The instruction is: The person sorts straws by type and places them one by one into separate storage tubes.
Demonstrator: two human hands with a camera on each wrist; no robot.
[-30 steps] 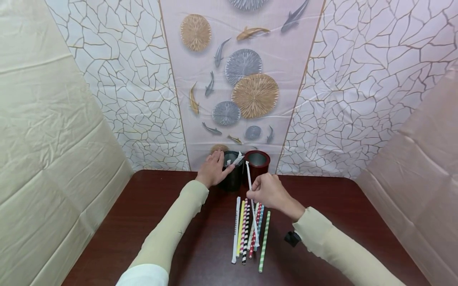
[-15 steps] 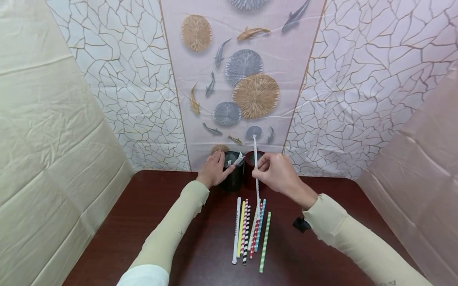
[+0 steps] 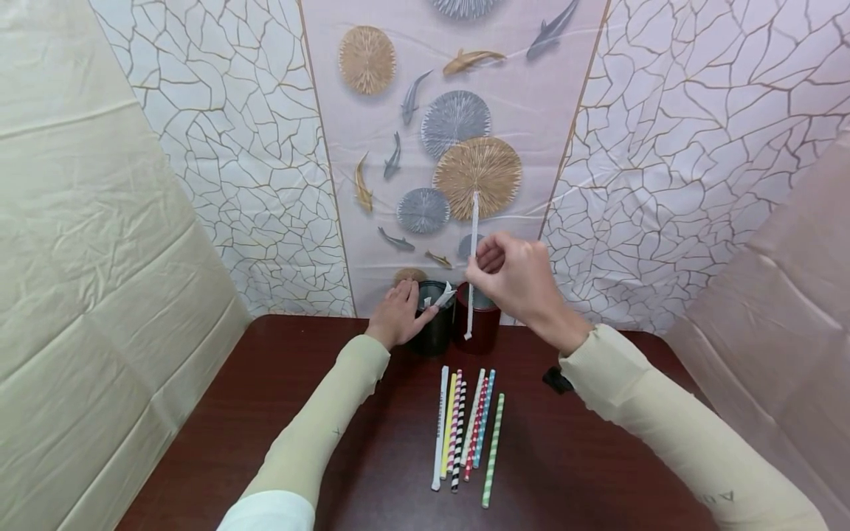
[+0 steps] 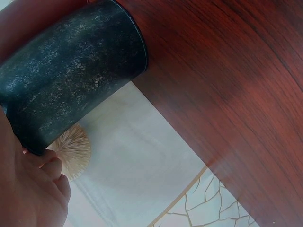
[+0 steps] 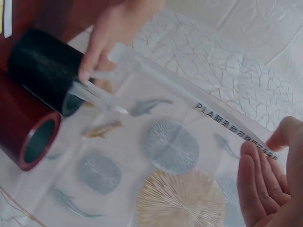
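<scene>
Two hands are busy: the right hand (image 3: 514,276) pinches a wrapped straw (image 3: 472,258) upright above the red cup (image 3: 479,328). Just beside it, the left hand (image 3: 396,316) grips the black cup (image 3: 433,332); more straws (image 3: 465,428) lie on the worktop (image 3: 265,413) nearer me.

Two cups (image 3: 454,324) side by side at table (image 3: 265,413) back edge, w/ straws (image 3: 465,428) lying in front.

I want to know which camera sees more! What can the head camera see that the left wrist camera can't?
Only the head view shows the right hand pinching a wrapped straw upright above the red cup, plus a row of striped straws lying on the table. Only the left wrist view shows the black cup's speckled side up close. Both show the left hand against the black cup, the dark wooden table and the backdrop.
</scene>
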